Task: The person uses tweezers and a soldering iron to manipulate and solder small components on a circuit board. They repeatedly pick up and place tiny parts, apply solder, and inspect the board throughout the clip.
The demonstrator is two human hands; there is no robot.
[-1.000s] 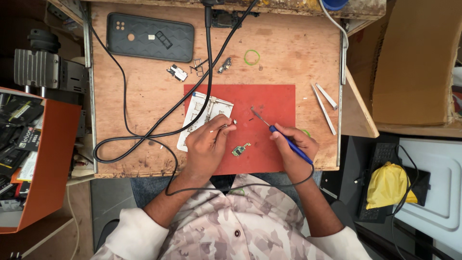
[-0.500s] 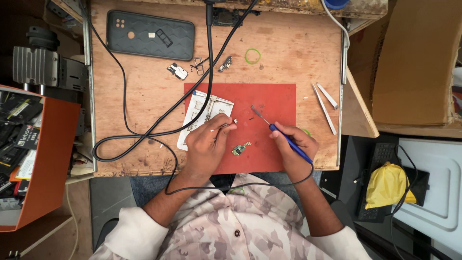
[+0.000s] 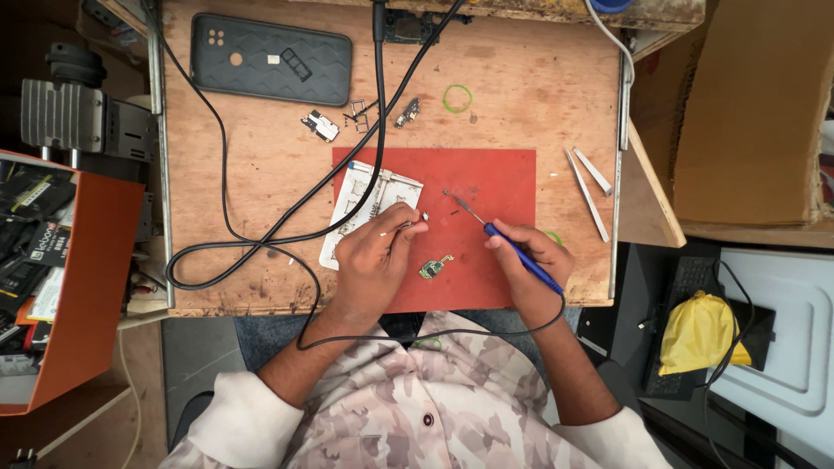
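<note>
My left hand (image 3: 375, 259) rests on the red mat (image 3: 486, 178) and pinches a thin white stick, its tip by a tiny pale part (image 3: 426, 216). Partly under that hand lies a white phone frame (image 3: 369, 198). My right hand (image 3: 532, 257) grips a blue-handled soldering iron (image 3: 511, 247); its metal tip points up-left over the mat. A small green circuit board (image 3: 434, 266) lies on the mat between my hands.
A dark phone back cover (image 3: 271, 59) lies at the desk's far left. Small parts (image 3: 321, 125), a green rubber ring (image 3: 457, 97), white tweezers (image 3: 589, 184) and black cables (image 3: 261, 239) lie on the wooden desk. An orange bin (image 3: 78, 287) stands left; a yellow bag (image 3: 700, 334) right.
My left hand has shifted slightly and the tiny pale part now shows just past its fingertips. My right hand and the iron have barely moved.
</note>
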